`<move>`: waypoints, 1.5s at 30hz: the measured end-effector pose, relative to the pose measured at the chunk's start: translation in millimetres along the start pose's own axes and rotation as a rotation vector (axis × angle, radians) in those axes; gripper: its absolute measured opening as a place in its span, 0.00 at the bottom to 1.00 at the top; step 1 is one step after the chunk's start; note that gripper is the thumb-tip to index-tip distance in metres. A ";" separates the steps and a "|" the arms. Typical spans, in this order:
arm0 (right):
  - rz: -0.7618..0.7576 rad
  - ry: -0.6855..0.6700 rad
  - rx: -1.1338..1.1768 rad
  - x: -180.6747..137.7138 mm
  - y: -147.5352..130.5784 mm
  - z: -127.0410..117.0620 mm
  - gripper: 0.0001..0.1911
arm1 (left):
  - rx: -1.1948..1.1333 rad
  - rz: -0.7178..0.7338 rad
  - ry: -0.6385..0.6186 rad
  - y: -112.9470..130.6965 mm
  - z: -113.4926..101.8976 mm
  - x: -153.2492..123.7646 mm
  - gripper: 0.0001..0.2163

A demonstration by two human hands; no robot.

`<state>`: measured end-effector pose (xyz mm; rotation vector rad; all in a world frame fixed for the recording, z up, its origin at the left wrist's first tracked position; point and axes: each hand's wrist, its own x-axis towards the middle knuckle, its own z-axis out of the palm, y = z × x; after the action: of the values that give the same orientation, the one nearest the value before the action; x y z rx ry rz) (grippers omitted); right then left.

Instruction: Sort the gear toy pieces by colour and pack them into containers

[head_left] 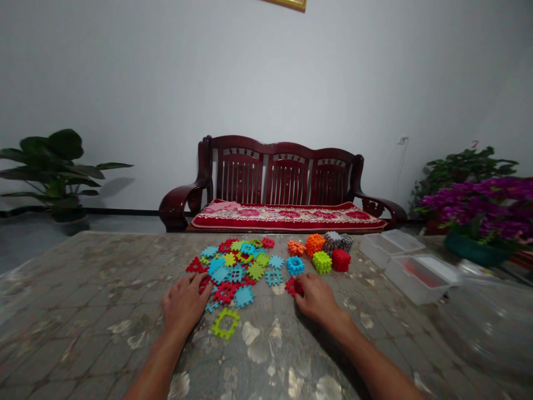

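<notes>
A loose heap of flat, notched plastic pieces in red, blue, lime green and yellow is spread over the grey patterned bench; many of its lower pieces are hidden by those above. At the heap's left edge the left hand is laid by red pieces, its fingers slightly parted; whether anything is gripped cannot be told. Just right of the heap, a red notched plastic piece is held in the narrowed fingers of the right hand, by which it is partly covered.

Farther right of the heap are grouped compact stacks of notched pieces: orange, grey, blue, lime green and red. Well right of it, the contents of a translucent plastic box are seen only as a red blur. On the white wall behind the heap, a small red mark cannot be read, and a gold frame is cut off.
</notes>
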<state>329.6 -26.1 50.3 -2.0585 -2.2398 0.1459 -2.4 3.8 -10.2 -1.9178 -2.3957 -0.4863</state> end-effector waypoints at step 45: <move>-0.178 0.368 0.382 28.6 35.6 8.6 0.17 | 0.006 -0.010 0.003 4.0 -6.1 -2.8 0.19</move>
<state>361.2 5.4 37.1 -1.5414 -1.9739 0.1526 1.1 0.3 -4.2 -1.9021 -2.4038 -0.4811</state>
